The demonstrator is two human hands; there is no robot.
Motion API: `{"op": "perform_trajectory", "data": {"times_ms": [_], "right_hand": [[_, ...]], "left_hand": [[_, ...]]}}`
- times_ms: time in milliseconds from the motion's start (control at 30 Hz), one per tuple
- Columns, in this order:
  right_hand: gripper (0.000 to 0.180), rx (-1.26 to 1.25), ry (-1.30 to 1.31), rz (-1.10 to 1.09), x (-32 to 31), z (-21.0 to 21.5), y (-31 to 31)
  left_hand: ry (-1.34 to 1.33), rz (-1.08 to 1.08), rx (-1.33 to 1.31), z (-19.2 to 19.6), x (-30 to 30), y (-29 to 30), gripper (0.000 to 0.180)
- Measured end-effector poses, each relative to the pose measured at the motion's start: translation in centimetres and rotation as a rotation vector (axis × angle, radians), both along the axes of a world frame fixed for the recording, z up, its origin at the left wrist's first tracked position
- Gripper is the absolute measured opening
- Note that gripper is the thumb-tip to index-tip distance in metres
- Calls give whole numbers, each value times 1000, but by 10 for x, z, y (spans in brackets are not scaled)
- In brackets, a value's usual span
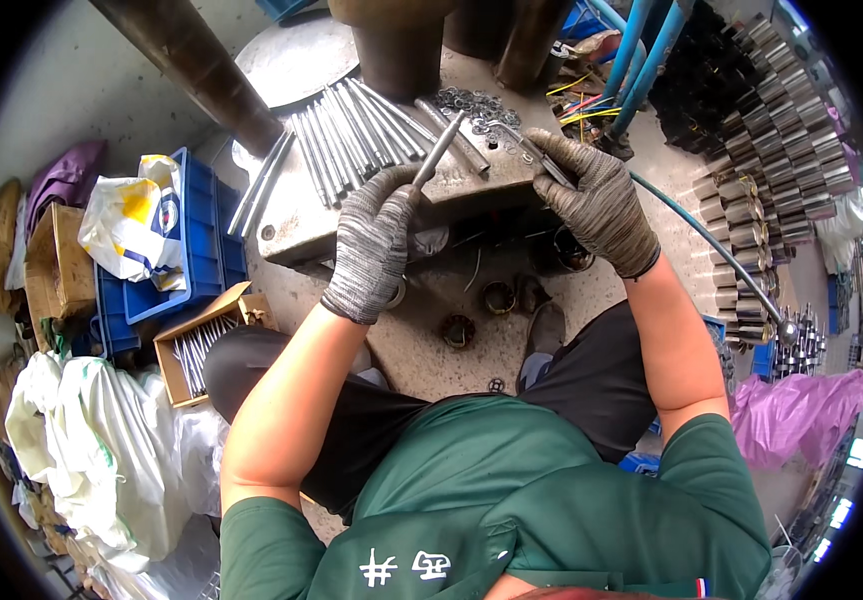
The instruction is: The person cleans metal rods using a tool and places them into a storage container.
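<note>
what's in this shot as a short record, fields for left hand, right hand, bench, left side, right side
left hand: striped grey glove, holding a slim silver metal rod
right hand: matching glove, holding a thin metal piece, exact kind unclear
bench: worn grey slab bearing silver metal rods and small dark metal rings
left side: blue plastic crate, open brown cardboard box
right side: stacked shiny metal cylinders

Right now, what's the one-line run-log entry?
left hand: gloved, holding metal rod | right hand: gloved, holding slim metal piece | worktop: row of rods, small rings
</note>
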State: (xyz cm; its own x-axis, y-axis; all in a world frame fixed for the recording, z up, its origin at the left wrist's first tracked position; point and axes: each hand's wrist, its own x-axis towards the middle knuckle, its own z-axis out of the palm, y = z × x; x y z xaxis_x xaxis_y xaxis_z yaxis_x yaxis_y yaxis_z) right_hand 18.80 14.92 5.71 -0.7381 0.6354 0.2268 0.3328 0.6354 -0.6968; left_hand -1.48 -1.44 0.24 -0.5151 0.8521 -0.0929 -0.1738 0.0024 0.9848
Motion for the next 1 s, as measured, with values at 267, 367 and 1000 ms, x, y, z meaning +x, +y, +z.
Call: {"op": "perform_trajectory", "data": {"times_ms": [267, 367, 1000], "right_hand": [[47, -63, -94, 106, 13, 0, 13], [48, -58, -94, 195, 21, 1, 20], [52, -276, -194, 383, 6, -1, -6]], "left_hand": [[328, -30, 22, -5, -2, -3, 26], [415, -60, -20, 11, -5, -8, 25], [-64, -195, 80, 6, 6, -9, 35]]}}
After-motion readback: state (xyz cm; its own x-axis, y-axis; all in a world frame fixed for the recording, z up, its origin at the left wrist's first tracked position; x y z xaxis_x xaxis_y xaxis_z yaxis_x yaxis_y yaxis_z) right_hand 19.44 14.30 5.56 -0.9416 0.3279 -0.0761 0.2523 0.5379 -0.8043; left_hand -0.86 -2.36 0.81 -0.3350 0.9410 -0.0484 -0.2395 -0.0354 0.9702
